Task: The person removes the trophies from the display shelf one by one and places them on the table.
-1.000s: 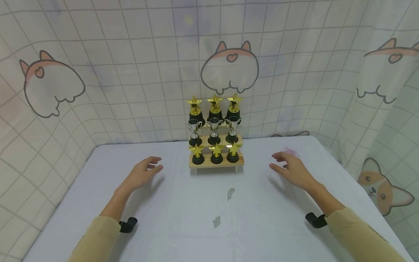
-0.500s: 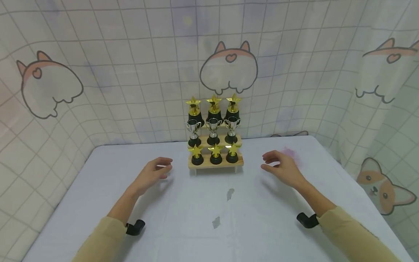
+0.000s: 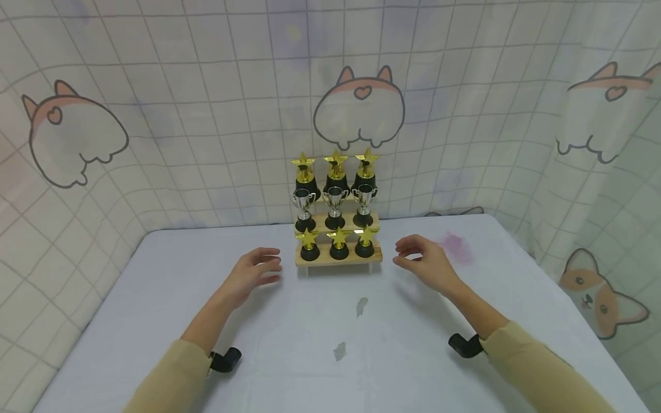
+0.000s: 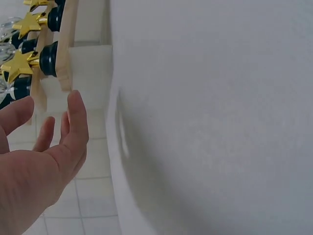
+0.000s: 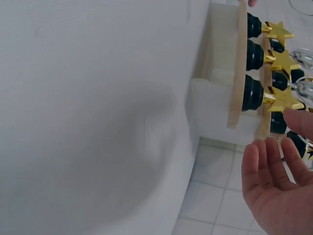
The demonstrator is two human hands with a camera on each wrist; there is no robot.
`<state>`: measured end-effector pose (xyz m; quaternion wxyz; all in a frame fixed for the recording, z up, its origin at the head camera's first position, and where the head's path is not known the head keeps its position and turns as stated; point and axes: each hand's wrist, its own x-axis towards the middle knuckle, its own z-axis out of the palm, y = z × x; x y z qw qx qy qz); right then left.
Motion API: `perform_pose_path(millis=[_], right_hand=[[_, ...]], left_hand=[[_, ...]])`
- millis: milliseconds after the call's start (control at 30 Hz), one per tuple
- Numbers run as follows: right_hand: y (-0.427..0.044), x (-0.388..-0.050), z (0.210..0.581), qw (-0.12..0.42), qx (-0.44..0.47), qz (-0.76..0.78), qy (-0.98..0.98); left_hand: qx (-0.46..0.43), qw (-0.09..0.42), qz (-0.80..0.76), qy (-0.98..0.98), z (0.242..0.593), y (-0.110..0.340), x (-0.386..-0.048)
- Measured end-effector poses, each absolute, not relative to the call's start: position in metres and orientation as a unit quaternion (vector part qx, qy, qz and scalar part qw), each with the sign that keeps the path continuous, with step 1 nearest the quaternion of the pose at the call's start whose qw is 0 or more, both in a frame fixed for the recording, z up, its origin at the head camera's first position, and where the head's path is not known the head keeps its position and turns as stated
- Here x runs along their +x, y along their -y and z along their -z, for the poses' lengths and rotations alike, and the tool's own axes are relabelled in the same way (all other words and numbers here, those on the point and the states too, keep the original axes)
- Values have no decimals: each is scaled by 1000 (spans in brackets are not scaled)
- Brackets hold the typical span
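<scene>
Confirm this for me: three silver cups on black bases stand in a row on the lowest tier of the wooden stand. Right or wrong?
Wrong on the tier. The head view shows the three silver cups on black bases in a row on the middle tier of the wooden stand; small gold star trophies occupy the lowest tier.

At my twelve o'clock on the desk [image 3: 289,350], a three-step wooden stand [image 3: 338,262] holds, upright and black-based, three small gold star trophies [image 3: 338,238] lowest, three silver cups [image 3: 334,198] midway and three taller gold star trophies [image 3: 335,170] on top.
</scene>
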<state>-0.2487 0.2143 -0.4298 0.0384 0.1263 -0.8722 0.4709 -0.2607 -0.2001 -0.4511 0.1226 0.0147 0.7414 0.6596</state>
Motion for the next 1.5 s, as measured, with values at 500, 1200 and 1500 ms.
perform_pose_path(millis=[500,1200,1500], right_hand=[[-183,-260,431,50,118,-481,868],[-161,-278,437,26,81,-475,876],[-159,-283,441,30,91,-458,884]], left_hand=[[-1,145,-689,-710,456,181,-269],[-11,135,-710,-692,460,163,-281],[-11,130,-701,-701,463,161,-284]])
